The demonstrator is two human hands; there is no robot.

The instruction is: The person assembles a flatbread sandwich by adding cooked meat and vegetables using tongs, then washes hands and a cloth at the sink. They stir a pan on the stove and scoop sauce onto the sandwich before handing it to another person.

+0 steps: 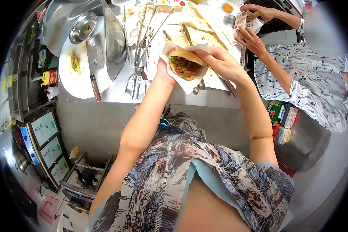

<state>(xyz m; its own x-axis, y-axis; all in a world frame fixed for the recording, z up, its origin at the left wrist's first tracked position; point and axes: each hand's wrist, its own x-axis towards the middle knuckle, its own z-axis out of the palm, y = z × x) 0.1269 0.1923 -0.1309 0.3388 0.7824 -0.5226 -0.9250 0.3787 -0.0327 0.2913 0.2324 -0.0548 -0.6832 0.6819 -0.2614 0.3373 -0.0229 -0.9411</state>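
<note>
A flatbread bun [187,63] filled with chopped meat and green bits sits in a white paper sleeve [189,87], its open side facing me. My left hand [165,73] is closed around the left side of the sleeve, most of its fingers hidden behind the paper. From the right, my right hand [222,65] grips the bun and the paper's upper edge. Both hands hold it above the front edge of the steel counter [116,91]. Metal tongs [137,69] lie just left of my left hand. A knife handle [231,89] shows below my right wrist.
At left, a cleaver [94,58], chopped filling [75,63] and a metal bowl [83,29] rest on a round white board [67,83] inside a curved steel guard [116,42]. Cream cloth [205,19] covers the counter behind. At right, a co-worker's hands [253,41] hold a printed paper bag [241,19].
</note>
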